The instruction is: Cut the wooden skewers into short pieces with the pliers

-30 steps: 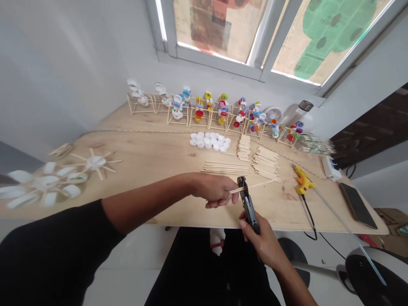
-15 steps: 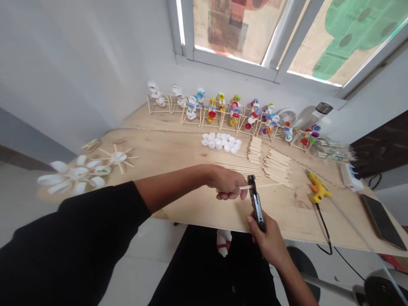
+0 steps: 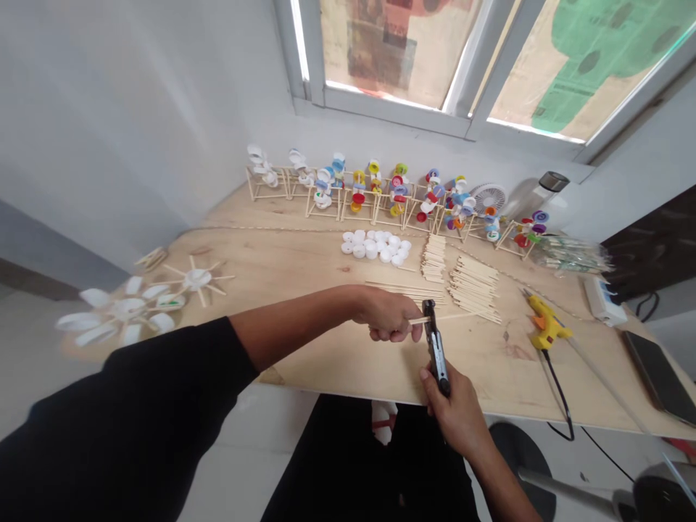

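Note:
My left hand (image 3: 388,316) pinches a thin wooden stick (image 3: 449,316) between its fingers, and the stick runs out to the right. My right hand (image 3: 455,408) grips a pair of black-handled cutters (image 3: 436,349) standing nearly upright. The stick passes through the tool's jaws, just beyond my left fingertips. Loose piles of similar wooden sticks (image 3: 473,291) lie on the table just beyond the hands.
The long plywood table (image 3: 320,370) holds a row of stick stands with coloured bottle caps (image 3: 391,192), white caps (image 3: 375,246), a cap-and-stick wheel (image 3: 127,310), a yellow glue gun (image 3: 548,324), a power strip (image 3: 602,301) and a phone (image 3: 660,377). A window lies behind.
The whole view has shifted rightward and tilted a little since the oldest frame. Both hands keep the same hold, with the stick still in the cutters' jaws.

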`<state>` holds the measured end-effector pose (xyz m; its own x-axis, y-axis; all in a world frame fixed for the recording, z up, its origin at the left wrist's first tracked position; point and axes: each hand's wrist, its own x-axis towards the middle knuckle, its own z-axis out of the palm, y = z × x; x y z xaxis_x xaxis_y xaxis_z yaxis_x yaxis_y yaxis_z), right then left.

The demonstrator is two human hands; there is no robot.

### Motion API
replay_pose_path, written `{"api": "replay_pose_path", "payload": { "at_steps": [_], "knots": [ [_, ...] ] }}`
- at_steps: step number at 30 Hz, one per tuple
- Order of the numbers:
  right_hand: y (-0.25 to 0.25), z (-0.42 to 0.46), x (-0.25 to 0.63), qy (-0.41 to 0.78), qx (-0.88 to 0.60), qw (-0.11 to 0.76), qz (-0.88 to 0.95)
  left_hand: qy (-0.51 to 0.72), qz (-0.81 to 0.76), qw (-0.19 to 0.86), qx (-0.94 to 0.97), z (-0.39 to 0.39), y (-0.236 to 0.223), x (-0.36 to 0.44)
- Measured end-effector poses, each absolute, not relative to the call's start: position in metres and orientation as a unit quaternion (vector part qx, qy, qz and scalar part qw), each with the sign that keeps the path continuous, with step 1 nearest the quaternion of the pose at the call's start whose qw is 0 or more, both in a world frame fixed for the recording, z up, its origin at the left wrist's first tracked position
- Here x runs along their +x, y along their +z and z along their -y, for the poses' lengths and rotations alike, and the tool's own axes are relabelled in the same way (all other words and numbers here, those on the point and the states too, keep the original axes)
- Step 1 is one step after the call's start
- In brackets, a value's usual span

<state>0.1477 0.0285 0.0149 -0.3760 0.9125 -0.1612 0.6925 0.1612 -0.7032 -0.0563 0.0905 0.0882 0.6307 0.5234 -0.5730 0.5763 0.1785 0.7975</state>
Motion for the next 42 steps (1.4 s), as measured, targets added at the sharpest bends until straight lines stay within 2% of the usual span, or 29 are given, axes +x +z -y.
{"api": "replay_pose_path", "payload": {
  "at_steps": [12,20,26,30,34,38,42],
  "knots": [
    [0.017,-0.032,0.141,0.275,-0.545,0.131,0.781,-0.004,-0.42,0.552,0.72,-0.089,0.088,-0.063],
    [0.007,-0.032,0.142,0.283,-0.542,0.133,0.779,0.022,-0.401,0.502,0.766,-0.088,0.086,-0.066],
    [0.0,-0.034,0.141,0.301,-0.55,0.137,0.767,0.057,-0.448,0.413,0.791,-0.083,0.081,-0.062],
    [-0.002,-0.035,0.14,0.3,-0.566,0.131,0.756,0.068,-0.514,0.321,0.793,-0.075,0.064,-0.053],
    [0.0,-0.037,0.138,0.286,-0.576,0.131,0.754,0.092,-0.579,0.161,0.794,-0.063,0.046,-0.039],
    [0.007,-0.04,0.138,0.285,-0.574,0.123,0.758,0.141,-0.586,-0.002,0.798,-0.052,0.031,-0.032],
    [0.015,-0.04,0.14,0.329,-0.556,0.143,0.75,0.196,-0.571,-0.095,0.792,-0.045,0.025,-0.029]
  ]
}}
